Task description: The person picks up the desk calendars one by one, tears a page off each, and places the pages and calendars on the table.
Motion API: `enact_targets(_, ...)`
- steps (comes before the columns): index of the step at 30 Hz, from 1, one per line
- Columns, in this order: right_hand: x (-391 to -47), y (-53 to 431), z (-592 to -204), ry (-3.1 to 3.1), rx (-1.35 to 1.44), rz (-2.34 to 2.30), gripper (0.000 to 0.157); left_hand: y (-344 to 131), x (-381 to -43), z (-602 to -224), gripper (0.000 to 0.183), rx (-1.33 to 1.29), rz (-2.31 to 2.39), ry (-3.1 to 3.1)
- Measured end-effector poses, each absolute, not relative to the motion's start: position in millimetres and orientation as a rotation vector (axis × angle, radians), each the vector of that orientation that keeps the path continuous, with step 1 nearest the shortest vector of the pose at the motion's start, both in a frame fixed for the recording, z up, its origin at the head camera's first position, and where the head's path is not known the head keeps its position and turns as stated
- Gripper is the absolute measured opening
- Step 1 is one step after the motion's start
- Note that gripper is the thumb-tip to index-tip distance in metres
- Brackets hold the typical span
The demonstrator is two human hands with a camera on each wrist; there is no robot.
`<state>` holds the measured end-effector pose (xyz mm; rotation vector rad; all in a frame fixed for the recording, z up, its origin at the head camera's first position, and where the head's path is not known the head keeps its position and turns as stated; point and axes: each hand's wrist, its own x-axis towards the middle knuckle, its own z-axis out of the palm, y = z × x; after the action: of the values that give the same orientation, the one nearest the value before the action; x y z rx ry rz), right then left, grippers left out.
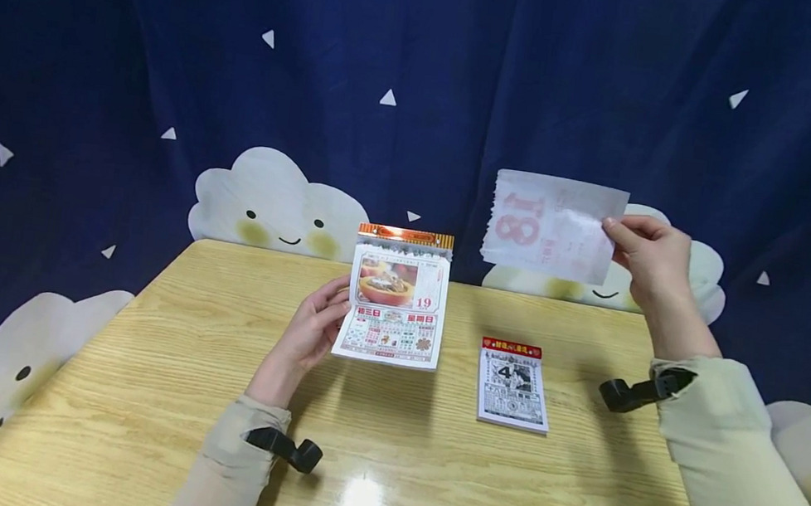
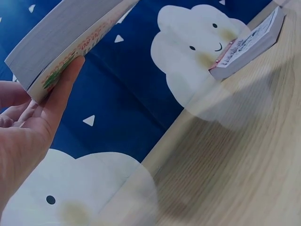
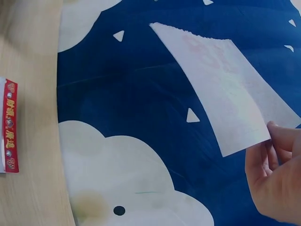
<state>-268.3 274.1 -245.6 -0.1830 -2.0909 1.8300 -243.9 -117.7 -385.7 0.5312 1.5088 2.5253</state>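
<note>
My left hand [image 1: 312, 323] grips a thick tear-off calendar [image 1: 394, 298] by its left edge, raised over the table. Its top page carries a red 19 and a picture of food, under an orange and gold header strip. In the left wrist view the calendar's page block [image 2: 61, 35] shows edge-on, with the fingers beneath and behind it. My right hand [image 1: 652, 252] pinches a loose calendar page [image 1: 554, 227] by its right end. A reddish 18 shows mirrored through the thin paper, and the far edge is ragged, as the right wrist view also shows.
A smaller calendar [image 1: 513, 386] with a red header and a black 4 lies on the wooden table [image 1: 211, 381], right of the larger one. Behind the table's far edge hangs a dark blue curtain [image 1: 321, 68] with clouds and white triangles.
</note>
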Motion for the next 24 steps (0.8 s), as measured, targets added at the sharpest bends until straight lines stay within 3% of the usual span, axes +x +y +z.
enact_targets(13, -267, 258, -256, -2.13, -0.14, 1.696, 0.009, -129, -239, -391, 0.048, 0.493, 2.498, 1.551)
enact_targets(24, -267, 241, -271, -2.194, -0.133, 1.618, 0.031, -143, -236, -395, 0.049, 0.45, 2.481, 1.6)
